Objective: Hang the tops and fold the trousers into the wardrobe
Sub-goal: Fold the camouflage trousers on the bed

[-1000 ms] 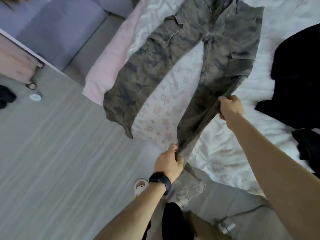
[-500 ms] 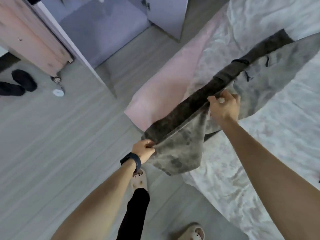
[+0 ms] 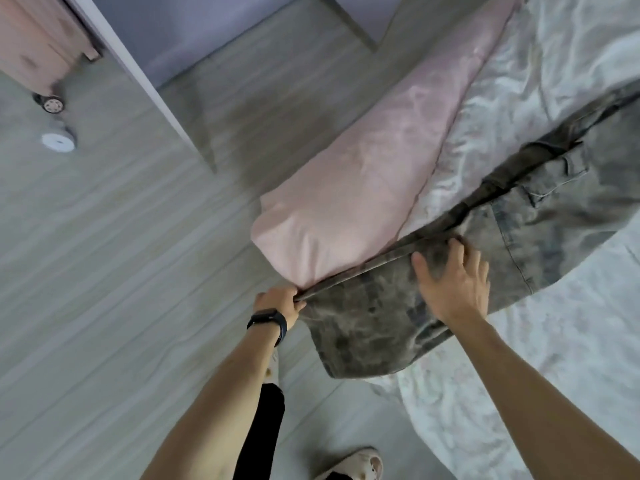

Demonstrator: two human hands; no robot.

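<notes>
Since half a second ago the trousers (image 3: 398, 320) have come down from mid-air onto the bed (image 3: 519, 393). The right hand (image 3: 453, 275) has given up its pinch and now lies flat on the cloth.

Visibility: the waist end of the trousers runs off the right edge. That upper right area is blurred, so pocket detail is soft. The legs appear to lie one over the other, but how well they line up cannot be told. The left hand's fingertips are hidden in the hem fold.

Hands: the left hand (image 3: 278, 303), with a dark watch (image 3: 268, 320) on its wrist, grips the hem corner at the bed's near corner, fingers curled round the fabric. The right hand is spread wide, palm down, fingers straight and fanned, pressing on the leg near its upper edge. Both forearms reach forward from the bottom of the view.

Count:
- One pair of trousers, its upper edge touching one pink cover (image 3: 363, 188).
- Two hands and one watch.
- Two pale slippers on the floor (image 3: 104, 306): one (image 3: 360, 465) at the bottom edge, the other (image 3: 273, 368) mostly behind the left forearm.
- One white disc (image 3: 59, 140) near one caster wheel (image 3: 52, 105), upper left.
</notes>
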